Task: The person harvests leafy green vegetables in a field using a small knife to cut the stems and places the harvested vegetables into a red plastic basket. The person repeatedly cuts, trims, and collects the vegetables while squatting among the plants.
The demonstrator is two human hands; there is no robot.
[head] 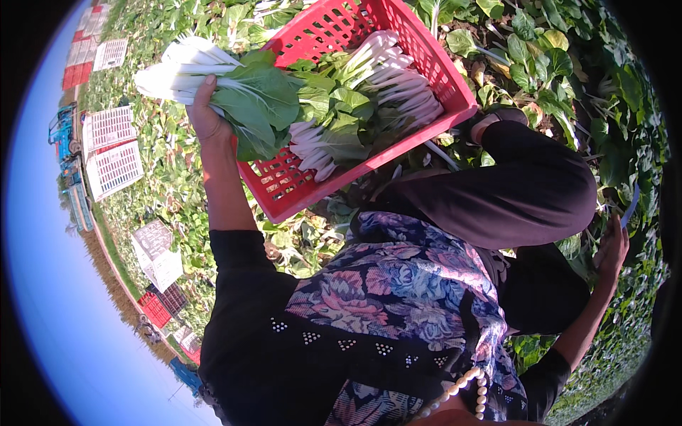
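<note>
My left hand (pixel 208 118) grips a bunch of leafy greens with thick white stalks, like bok choy (pixel 256 98), its stalk ends pointing left and its leaves reaching over the rim of a red plastic crate (pixel 381 156). Inside the crate lie more bunches, with white stalks (pixel 407 93) stacked along the far right side and a smaller group (pixel 311 149) nearer the front left. Over on the far right, my right hand (pixel 611 247) holds a knife, whose narrow blade (pixel 632 206) sticks out past the fingers. The knife's handle is mostly hidden in the hand.
Growing greens (pixel 538 58) and loose leaves surround the crate. My bent knee (pixel 565 197) is close to its right corner. White crates (pixel 113 152), another white crate (pixel 157 255) and a red crate (pixel 155 309) stand leftward in the field. A blue vehicle (pixel 66 138) is beyond.
</note>
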